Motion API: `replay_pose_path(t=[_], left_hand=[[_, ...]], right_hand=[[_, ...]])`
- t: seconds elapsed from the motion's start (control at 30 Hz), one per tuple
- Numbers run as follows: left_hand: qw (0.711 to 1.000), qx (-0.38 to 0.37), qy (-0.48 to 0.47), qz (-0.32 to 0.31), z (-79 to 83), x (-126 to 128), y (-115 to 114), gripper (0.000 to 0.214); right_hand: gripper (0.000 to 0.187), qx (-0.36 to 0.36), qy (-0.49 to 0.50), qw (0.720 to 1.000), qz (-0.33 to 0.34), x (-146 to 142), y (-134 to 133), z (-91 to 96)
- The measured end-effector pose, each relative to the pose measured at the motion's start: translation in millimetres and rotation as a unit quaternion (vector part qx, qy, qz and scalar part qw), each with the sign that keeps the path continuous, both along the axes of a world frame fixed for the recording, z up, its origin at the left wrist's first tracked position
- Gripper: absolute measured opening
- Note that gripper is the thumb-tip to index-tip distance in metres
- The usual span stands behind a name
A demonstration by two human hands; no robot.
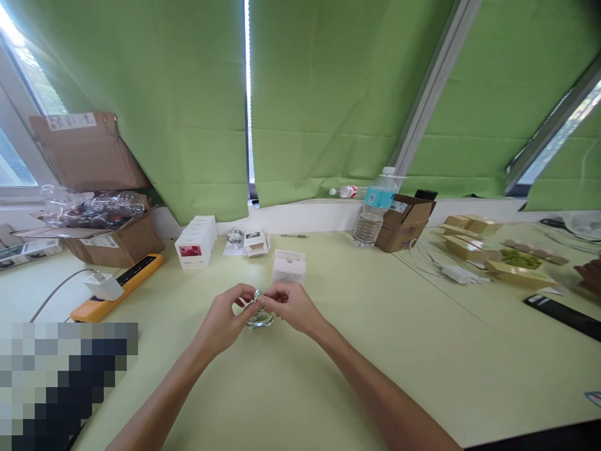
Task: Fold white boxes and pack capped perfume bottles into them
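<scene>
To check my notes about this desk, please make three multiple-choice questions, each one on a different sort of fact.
1. Where does the orange power strip lie?
A) Left of the left hand
B) Right of the right hand
C) Inside the cardboard box

2. What colour is the label on the upright plastic water bottle?
A) Red
B) Black
C) Blue

3. How does the small glass container stand?
A) On its side
B) Upright, between the left hand and the right hand
C) Inside a carton

1: A, the strip lies beyond the left hand's side.
2: C, the label shows blue.
3: B, both hands meet at its top.
</scene>
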State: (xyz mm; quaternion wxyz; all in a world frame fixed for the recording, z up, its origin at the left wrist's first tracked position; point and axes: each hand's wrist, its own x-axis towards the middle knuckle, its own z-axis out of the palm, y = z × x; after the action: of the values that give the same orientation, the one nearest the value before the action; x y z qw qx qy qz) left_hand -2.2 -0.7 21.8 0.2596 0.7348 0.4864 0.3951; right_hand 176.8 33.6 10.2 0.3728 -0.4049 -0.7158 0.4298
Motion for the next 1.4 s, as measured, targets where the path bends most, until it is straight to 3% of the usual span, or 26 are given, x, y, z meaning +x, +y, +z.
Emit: replay_pose_path(t=[0.6, 0.87, 1.1, 1.4], left_hand=[[1.0, -0.01, -0.001, -0.013, 4.5, -0.5, -1.0, 0.02], [0.996, -0.054, 0.056, -0.047, 3.2, -4.8, -0.8, 0.02], [0.988, -0.097, 0.105, -0.056, -10.2, -11.7, 3.5, 0.02], [0.988, -0.102, 0.101, -0.054, -10.4, -9.9, 2.2, 0.014]], right_hand=[[0.036, 0.016, -0.05, 0.998, 0.017, 5.2, -0.7, 3.3], [0.04, 0.051, -0.069, 0.996, 0.005, 6.5, -0.5, 7.2], [0.037, 0.076, -0.112, 0.991, 0.005, 10.9, -1.0, 10.3], [0.021, 0.121, -0.201, 0.971, 0.04, 4.7, -1.0, 0.2]])
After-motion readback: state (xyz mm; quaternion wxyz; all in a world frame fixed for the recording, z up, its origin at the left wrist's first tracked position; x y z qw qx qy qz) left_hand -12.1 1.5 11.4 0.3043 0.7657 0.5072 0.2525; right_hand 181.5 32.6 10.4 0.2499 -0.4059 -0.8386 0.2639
